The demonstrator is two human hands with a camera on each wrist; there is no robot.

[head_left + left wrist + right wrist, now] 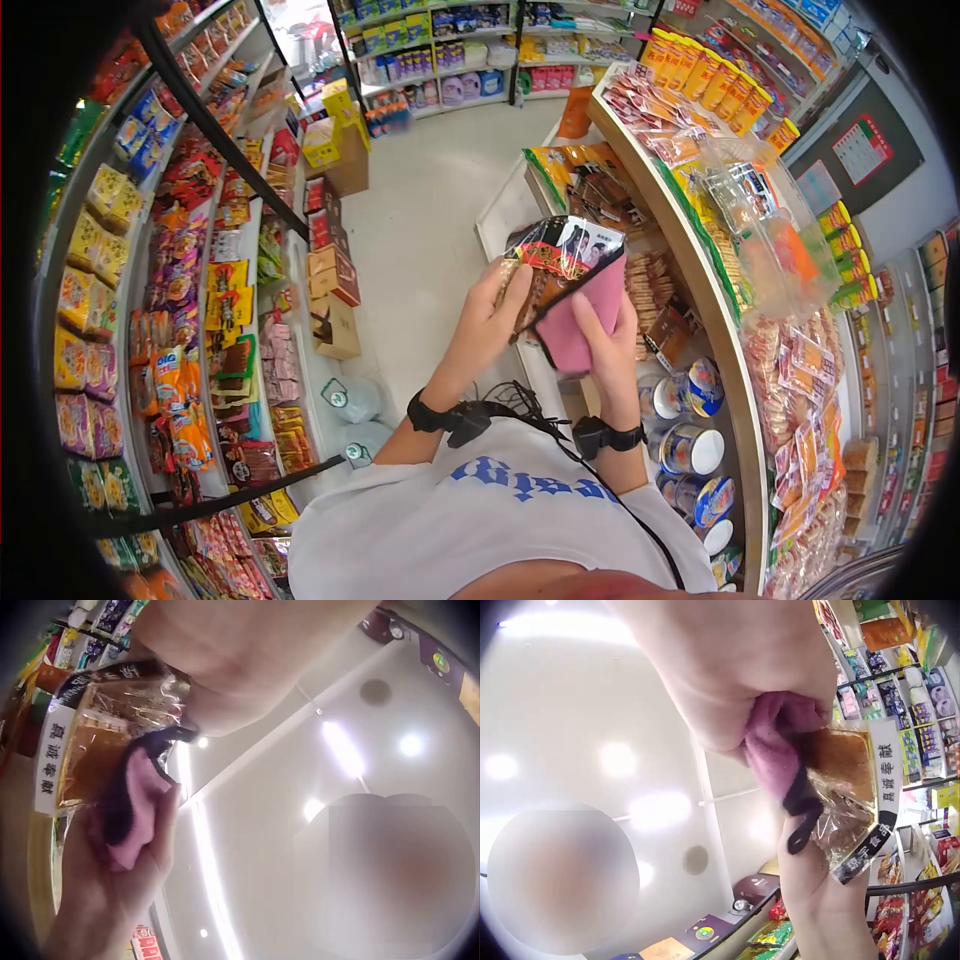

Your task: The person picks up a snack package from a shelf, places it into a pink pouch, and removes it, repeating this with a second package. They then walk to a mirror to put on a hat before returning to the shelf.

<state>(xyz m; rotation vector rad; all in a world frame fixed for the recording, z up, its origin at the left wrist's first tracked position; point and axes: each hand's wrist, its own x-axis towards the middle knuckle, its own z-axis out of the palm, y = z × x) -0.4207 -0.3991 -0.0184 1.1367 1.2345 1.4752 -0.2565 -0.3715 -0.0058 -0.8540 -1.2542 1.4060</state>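
Note:
In front of the chest, my left hand (492, 308) grips the left side of a clear-fronted snack packet (572, 250) with a black, red and white label. My right hand (612, 348) holds a pink cloth with black edging (598, 300) against the packet's right side, thumb on top of the cloth. Brown food shows through the packet's film (97, 754) in the left wrist view. The cloth (772, 750) bunches beneath my right palm in the right wrist view, its black edge overlapping the packet (847, 776).
A white-edged display counter (690, 210) with packaged snacks curves along the right, cans (692, 448) in its lower part. Shelves of bagged snacks (180, 400) line the left. Cardboard boxes (345, 165) and large water bottles (350, 398) stand beside the floor aisle (425, 190).

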